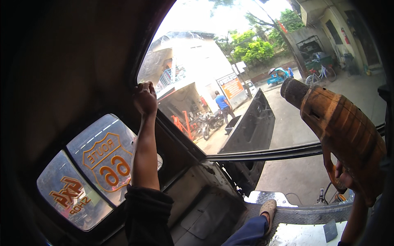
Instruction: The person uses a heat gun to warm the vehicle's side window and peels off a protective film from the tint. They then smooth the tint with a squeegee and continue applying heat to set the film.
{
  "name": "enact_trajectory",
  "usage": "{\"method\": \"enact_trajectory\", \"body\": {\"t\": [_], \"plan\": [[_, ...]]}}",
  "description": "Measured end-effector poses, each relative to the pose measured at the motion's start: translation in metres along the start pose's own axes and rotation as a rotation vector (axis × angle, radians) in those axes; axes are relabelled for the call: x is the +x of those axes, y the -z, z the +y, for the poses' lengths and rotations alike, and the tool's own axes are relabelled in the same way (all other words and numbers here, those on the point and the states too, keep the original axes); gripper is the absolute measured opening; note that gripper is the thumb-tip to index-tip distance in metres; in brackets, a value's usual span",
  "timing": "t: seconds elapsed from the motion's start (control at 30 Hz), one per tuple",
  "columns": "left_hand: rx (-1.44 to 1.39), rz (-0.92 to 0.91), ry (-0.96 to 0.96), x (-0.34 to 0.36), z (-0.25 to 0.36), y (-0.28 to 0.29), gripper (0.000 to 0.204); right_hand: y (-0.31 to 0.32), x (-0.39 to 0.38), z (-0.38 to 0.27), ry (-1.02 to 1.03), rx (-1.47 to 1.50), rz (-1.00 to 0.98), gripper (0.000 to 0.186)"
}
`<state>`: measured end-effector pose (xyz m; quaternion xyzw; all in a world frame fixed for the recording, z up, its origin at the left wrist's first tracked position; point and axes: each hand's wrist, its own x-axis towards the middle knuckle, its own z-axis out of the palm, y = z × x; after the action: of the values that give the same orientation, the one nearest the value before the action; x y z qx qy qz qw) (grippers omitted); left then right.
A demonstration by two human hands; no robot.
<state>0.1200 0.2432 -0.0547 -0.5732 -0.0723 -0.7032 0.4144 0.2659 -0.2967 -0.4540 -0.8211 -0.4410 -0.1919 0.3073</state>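
My left hand (pixel 145 97) is raised at the side of the vehicle's rear opening. Its fingers curl closed around the dark frame edge (pixel 135 80). At the right, my right hand (pixel 347 177) wraps round the handle of a worn orange power tool (pixel 342 117), lifted in the air. The tool has a ribbed, dirty housing and a blackened round nose pointing up and to the left. Its exact kind cannot be made out. Part of my right hand is hidden behind the tool's body.
A black tailgate panel (pixel 252 127) stands swung out beyond the opening. Below, a foot in a beige clog (pixel 269 211) rests on the ribbed step. A side window (pixel 104 153) with orange decals is at the left. Outside are a person in blue (pixel 222 102) and a motorcycle (pixel 209 121).
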Motion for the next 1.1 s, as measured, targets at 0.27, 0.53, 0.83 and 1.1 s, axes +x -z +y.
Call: {"method": "enact_trajectory", "body": {"t": [0.27,0.53,0.83,1.1], "plan": [[0.073,-0.151,-0.014,-0.004,-0.001,-0.003,0.006,-0.004,-0.006,0.005,0.020,-0.139,0.007,0.037],[0.042,-0.218,-0.165,-0.030,-0.017,0.014,0.010,-0.010,-0.009,0.011,0.051,-0.258,0.033,0.034],[-0.248,-0.393,-0.013,-0.036,-0.034,0.023,0.011,-0.019,-0.009,0.015,0.110,-0.450,0.062,0.032],[-0.464,-0.189,0.409,-0.009,-0.036,-0.012,0.016,-0.026,-0.010,0.024,0.152,-0.605,0.085,0.031]]}}
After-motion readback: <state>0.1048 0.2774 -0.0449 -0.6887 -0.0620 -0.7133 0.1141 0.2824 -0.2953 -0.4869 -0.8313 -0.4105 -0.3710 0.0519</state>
